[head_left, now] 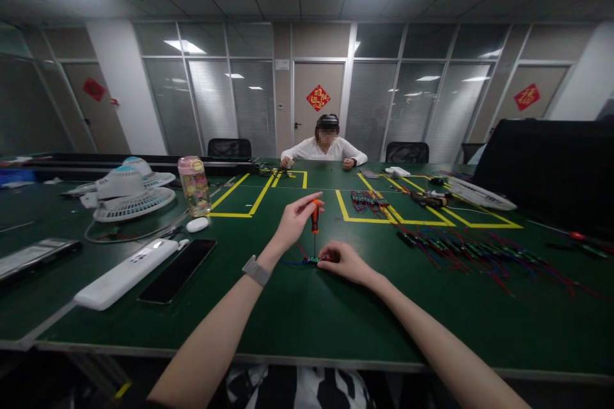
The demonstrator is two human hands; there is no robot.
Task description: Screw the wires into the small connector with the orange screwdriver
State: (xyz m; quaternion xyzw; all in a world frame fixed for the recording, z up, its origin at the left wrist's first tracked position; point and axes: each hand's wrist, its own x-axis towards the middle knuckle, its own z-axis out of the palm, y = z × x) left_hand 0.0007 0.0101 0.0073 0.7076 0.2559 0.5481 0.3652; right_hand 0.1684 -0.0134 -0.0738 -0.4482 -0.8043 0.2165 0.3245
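My left hand (291, 225) is closed round the top of an orange and black screwdriver (315, 220). The screwdriver stands upright, its thin shaft pointing down at a small green circuit board (313, 261) on the table. Whether the tip sits in a screw is too small to tell. Red and blue wires run out from the board's left side. My right hand (349, 263) rests on the table with curled fingers, thumb and forefinger pinching the board's right end. Its other fingers are partly hidden.
Several wired circuit boards (460, 249) lie right of my hands, with another bundle (368, 201) farther back. To the left are a phone (178, 271), a white power strip-like bar (125, 273), a bottle (194, 188) and fans (134, 198). A person (328, 144) sits opposite.
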